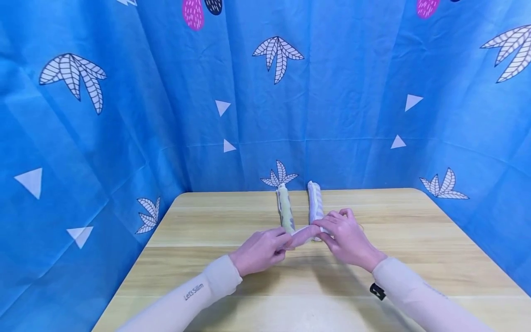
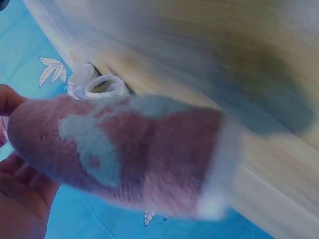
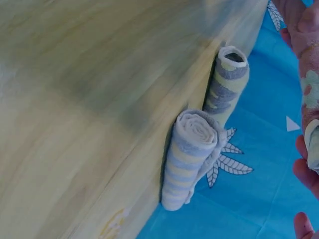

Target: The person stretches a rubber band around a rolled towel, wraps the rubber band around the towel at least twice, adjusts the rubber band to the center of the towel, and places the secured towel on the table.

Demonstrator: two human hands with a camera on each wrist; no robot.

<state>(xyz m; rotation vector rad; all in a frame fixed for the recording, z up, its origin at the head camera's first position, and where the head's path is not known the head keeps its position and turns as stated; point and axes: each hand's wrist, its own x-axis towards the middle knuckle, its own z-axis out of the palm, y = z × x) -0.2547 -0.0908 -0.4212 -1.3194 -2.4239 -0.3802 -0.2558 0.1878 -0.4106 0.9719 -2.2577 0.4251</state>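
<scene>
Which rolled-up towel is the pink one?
The pink towel is held between the left hand and right hand; the striped towel and yellowish towel lie on the table.

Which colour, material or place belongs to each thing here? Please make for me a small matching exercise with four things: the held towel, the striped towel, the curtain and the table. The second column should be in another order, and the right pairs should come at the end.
Column one
1. Held towel
2. Striped towel
3. Curtain
4. Table

Column two
A. Light wood grain
B. Pink with pale patches
C. Just right of the greenish towel in the head view
D. Blue with white leaf shapes

Right pairs: 1-B, 2-C, 3-D, 4-A
</scene>
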